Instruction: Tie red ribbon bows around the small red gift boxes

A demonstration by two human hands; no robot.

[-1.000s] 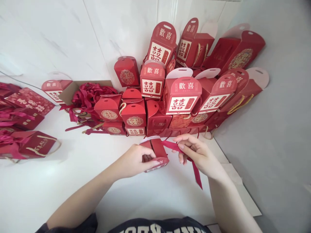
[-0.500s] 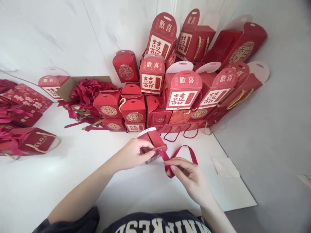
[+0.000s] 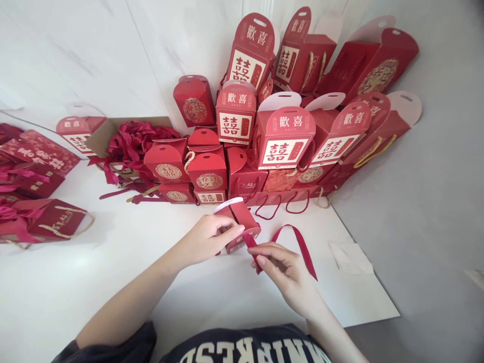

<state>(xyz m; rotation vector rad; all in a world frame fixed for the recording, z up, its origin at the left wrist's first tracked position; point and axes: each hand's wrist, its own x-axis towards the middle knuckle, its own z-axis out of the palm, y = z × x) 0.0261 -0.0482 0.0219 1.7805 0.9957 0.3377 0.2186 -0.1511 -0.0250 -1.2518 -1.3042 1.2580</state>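
A small red gift box [image 3: 245,218] stands on the white table in front of me, its rounded top flaps opened apart. My left hand [image 3: 212,236] grips the near side of this box, thumb over the near flap and the other fingers tucked inside, partly hidden. A dark red ribbon [image 3: 302,249] runs from the near flap into my right hand [image 3: 284,266], which pinches it between thumb and fingers. Beyond that hand the ribbon's loose part arches over the table to the right. Whether the ribbon passes through the flap's slot is hidden by my fingers.
Red gift boxes [image 3: 286,136] are stacked along the wall behind. A cardboard box [image 3: 101,141] of tangled red ribbons [image 3: 139,143] stands back left. Finished-looking boxes with bows [image 3: 53,222] lie at far left. A pale paper [image 3: 351,258] lies near the table's right edge.
The ribbon's loop at the right has opened out, with its end now lying farther right and lower. My right hand has shifted slightly left along the ribbon; my left hand stays on the box.
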